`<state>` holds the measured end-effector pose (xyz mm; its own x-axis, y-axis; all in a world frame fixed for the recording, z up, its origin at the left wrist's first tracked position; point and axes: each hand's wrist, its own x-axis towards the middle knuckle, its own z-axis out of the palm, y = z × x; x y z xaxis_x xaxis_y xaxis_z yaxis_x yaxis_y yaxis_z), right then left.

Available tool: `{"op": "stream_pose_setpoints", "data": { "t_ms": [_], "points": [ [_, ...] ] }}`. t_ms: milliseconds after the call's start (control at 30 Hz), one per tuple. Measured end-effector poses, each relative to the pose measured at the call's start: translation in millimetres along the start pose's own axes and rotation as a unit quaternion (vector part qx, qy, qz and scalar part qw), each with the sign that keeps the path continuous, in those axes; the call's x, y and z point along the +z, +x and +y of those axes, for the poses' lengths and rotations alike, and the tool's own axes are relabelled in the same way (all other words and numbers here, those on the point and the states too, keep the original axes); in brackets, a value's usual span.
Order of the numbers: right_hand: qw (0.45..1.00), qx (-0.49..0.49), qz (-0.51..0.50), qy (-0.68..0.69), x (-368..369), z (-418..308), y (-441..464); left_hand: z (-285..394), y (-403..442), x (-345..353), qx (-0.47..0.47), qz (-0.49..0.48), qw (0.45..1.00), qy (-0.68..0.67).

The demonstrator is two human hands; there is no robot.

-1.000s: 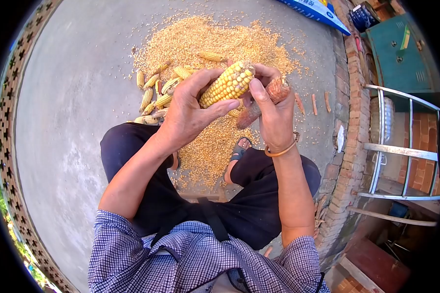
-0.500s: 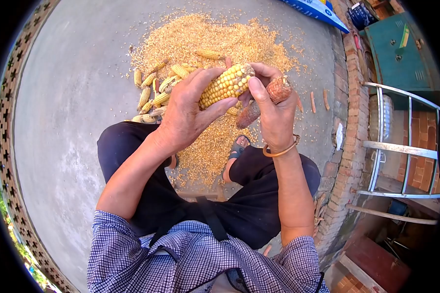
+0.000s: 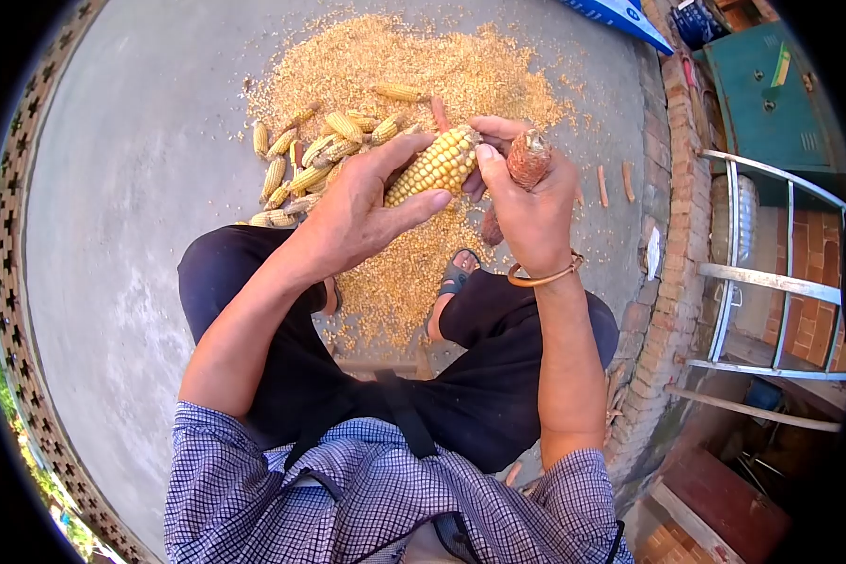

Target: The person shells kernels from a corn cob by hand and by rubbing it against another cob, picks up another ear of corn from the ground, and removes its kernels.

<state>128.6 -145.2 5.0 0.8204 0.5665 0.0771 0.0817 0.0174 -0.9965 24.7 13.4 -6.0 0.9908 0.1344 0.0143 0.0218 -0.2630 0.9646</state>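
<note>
One corn ear (image 3: 437,169), left fingers (image 3: 397,154) clasping it, slants lengthwise forward-right toward right fingers (image 3: 497,128) gripping a cob (image 3: 528,163).

A yellow, kernel-covered corn ear (image 3: 437,166) slants rightward beside a bare reddish cob (image 3: 528,164), both in the hands (image 3: 355,209).

Corn ears (image 3: 308,179) lie at the near left edge of the kernel pile (image 3: 376,61), corncobs (image 3: 603,186) to its right, on the concrete floor (image 3: 132,207).
</note>
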Motion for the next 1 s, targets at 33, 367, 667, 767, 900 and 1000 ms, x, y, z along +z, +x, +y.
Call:
{"op": "stream_pose_setpoints", "data": {
  "t_ms": [33,367,667,767,900,1000],
  "points": [
    [1.000,0.012,-0.005,-0.016,-1,0,0,-2,0,0,-0.006,-0.007,1.000,-0.002],
    [0.990,-0.013,-0.066,-0.124,-13,7,1,-3,-3,4,-0.036,-0.046,0.998,-0.001],
    [0.943,-0.108,-0.094,-0.301,-18,3,-4,-15,-8,7,-0.097,-0.057,0.992,-0.062],
    [0.921,-0.136,-0.103,-0.350,-21,1,-4,-10,-8,6,-0.146,-0.079,0.984,-0.063],
    [0.940,-0.160,-0.076,-0.291,-31,13,-2,-1,-8,8,-0.150,-0.100,0.973,-0.143],
    [0.985,-0.019,-0.021,-0.168,-31,6,2,-7,-7,9,-0.142,-0.099,0.951,-0.255]
  ]
}}
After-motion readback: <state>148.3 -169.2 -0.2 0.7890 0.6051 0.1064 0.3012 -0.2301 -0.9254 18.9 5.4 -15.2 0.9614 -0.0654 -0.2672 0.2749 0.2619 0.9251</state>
